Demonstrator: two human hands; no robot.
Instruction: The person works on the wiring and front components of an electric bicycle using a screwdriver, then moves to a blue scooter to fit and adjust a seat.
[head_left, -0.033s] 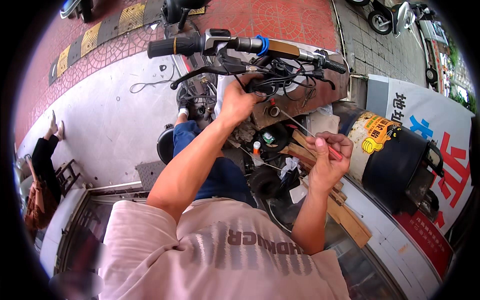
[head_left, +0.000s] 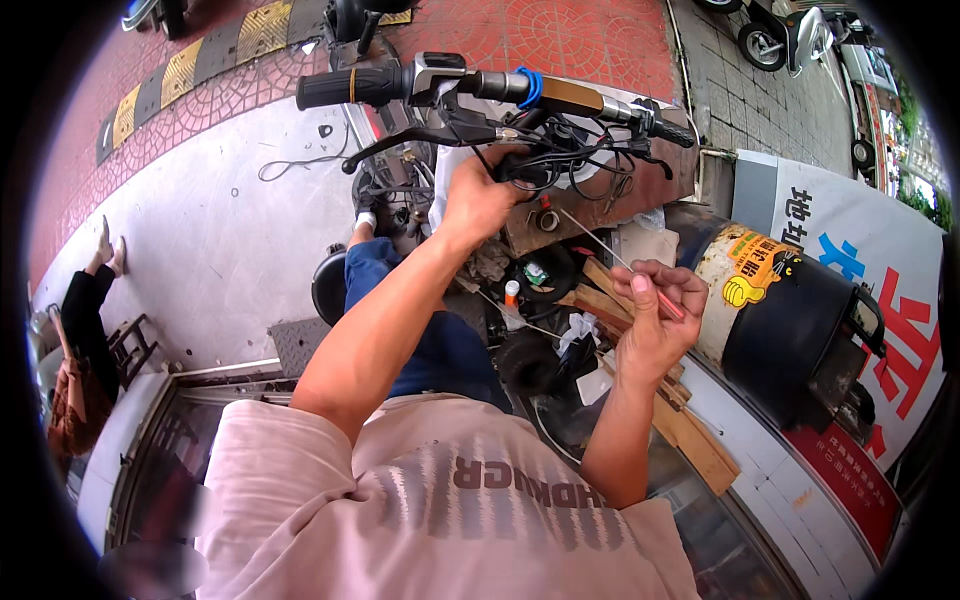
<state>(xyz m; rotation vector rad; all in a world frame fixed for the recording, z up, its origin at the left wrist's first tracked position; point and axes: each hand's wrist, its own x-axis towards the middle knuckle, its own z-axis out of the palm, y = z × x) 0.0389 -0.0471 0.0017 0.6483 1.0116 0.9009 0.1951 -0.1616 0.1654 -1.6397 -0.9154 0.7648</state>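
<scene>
My left hand (head_left: 482,205) is closed on the bundle of black cables (head_left: 535,170) under the handlebar (head_left: 580,98). Its fingertips are partly hidden among the cables. Lower and to the right, my right hand (head_left: 655,310) is closed round the red handle of a screwdriver (head_left: 672,304). The thin metal shaft points up and left toward a roll of tape (head_left: 547,220) and ends short of the cables. A black grip (head_left: 350,90) and a brake lever (head_left: 400,142) are at the handlebar's left end, with a blue tie (head_left: 529,90) wound round the bar.
A brown board (head_left: 650,180) lies under the handlebar's right side. Wooden planks (head_left: 695,440), tyres (head_left: 528,362) and an orange-capped bottle (head_left: 512,292) crowd the ground below. A large drum (head_left: 780,310) stands at the right. Another person's legs (head_left: 95,310) show at far left.
</scene>
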